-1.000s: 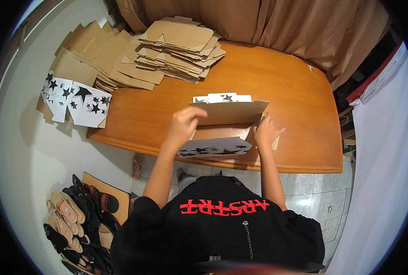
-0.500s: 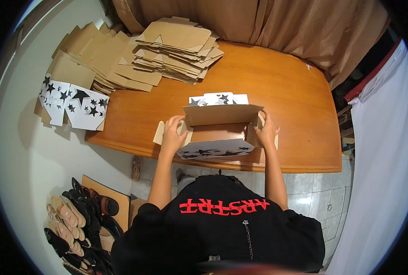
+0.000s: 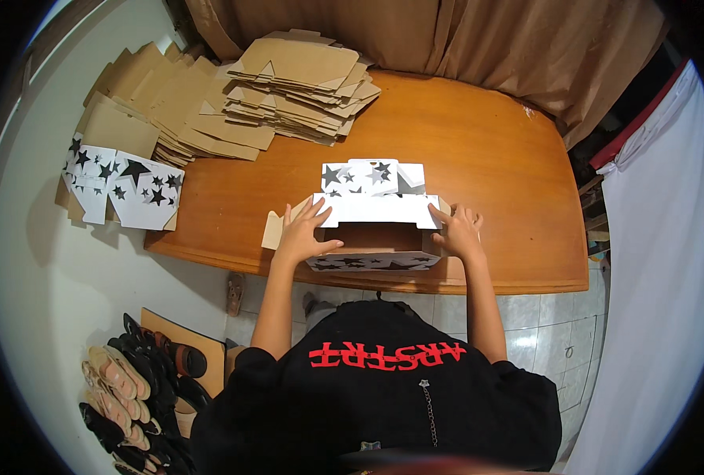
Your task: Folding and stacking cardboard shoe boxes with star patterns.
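Observation:
A partly folded cardboard box (image 3: 379,209), white with black and grey stars outside and brown inside, stands on the table in front of me. Its far panel is bent inward, showing a plain white strip, and a starred flap (image 3: 360,176) sticks out behind it. My left hand (image 3: 300,236) holds the left end, fingers on the white panel's corner and thumb stretched across the opening. At the right end my right hand (image 3: 458,231) grips the other corner, thumb inward and fingers bent over the side. Brown side flaps jut out beside both hands.
Flat cardboard blanks (image 3: 292,87) are piled at the table's back left, with a starred blank (image 3: 134,186) at its left edge. The wooden table (image 3: 478,142) meets a brown curtain (image 3: 526,47) behind. Sandals and shoes (image 3: 130,380) lie at lower left; white cloth (image 3: 660,237) hangs at right.
The box's far panel has tipped toward me, bringing its white face and the starred flap behind into view. Both hands have moved from the end walls onto the panel's corners.

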Available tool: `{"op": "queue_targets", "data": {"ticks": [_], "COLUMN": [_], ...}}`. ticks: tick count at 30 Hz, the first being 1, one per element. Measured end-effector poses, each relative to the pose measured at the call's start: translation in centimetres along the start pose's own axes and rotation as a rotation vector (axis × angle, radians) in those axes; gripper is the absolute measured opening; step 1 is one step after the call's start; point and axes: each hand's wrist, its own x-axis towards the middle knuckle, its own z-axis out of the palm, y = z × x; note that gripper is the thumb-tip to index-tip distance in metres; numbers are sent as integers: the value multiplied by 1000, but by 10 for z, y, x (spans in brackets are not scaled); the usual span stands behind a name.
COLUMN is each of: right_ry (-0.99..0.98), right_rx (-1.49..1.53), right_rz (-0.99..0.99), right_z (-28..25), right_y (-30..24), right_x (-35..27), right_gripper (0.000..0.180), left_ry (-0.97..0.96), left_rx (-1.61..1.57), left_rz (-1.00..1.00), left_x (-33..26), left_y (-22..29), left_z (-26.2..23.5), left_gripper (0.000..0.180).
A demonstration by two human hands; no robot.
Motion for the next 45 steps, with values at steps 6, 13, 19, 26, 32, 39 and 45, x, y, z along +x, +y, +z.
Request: {"op": "queue_targets", "data": {"ticks": [6, 13, 19, 26, 32, 39, 45], "right_ry": [60, 172, 246, 388, 273, 200, 91], "right_rx": [-158, -151, -85, 866, 1075, 597, 365], "right_rz": [-3, -23, 108, 668, 273, 210, 315], "right_z": [14, 30, 7, -11, 4, 43, 42], "right_y": [-5, -6, -21, 10, -24, -37, -56], "right_x": [0, -5, -17, -38, -31, 10, 12], "right_gripper": [55, 56, 58, 42, 27, 80, 91], "left_ry": [-363, -445, -499, -506, -499, -418, -424], "left_rx": [-61, -190, -71, 15, 15, -30, 73], "left_rz": [-60, 56, 132, 175, 216, 294, 252], "left_x": [13, 17, 16, 12, 12, 11, 10], "left_y": [3, 18, 14, 19, 14, 14, 13], "left_z": [1, 16, 21, 19, 22, 23, 23], "left_gripper": [121, 132, 122, 128, 129, 122, 118]}}
